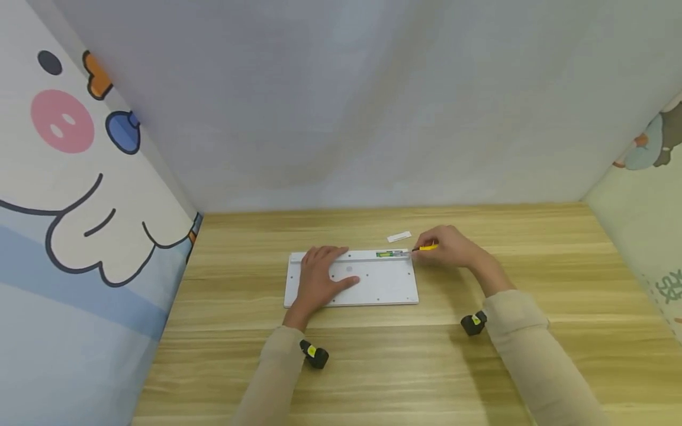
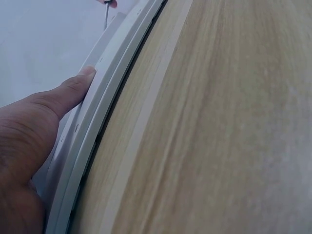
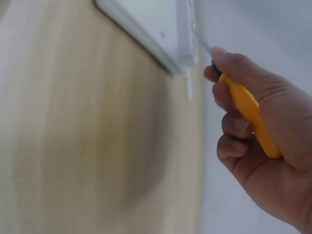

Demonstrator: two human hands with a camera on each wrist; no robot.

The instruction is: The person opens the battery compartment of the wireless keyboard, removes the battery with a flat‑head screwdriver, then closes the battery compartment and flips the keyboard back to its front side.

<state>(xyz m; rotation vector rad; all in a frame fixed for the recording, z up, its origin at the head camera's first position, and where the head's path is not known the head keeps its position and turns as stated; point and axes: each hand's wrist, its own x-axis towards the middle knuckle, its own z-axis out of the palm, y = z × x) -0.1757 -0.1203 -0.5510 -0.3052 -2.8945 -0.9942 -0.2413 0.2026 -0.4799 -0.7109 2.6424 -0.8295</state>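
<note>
Resting spread left grip [image 1: 319,279] on white keyboard [image 1: 383,288], toward far edge of bench [image 1: 389,373].
Got right grip [image 1: 446,247] curled round yellow screwdriver [image 3: 247,108].

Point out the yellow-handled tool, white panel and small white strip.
Yellow-handled tool [image 3: 249,109]: right wrist view, middle of its handle.
White panel [image 1: 386,287]: head view, bare upper face.
Small white strip [image 1: 399,236]: head view, middle of its face.
</note>
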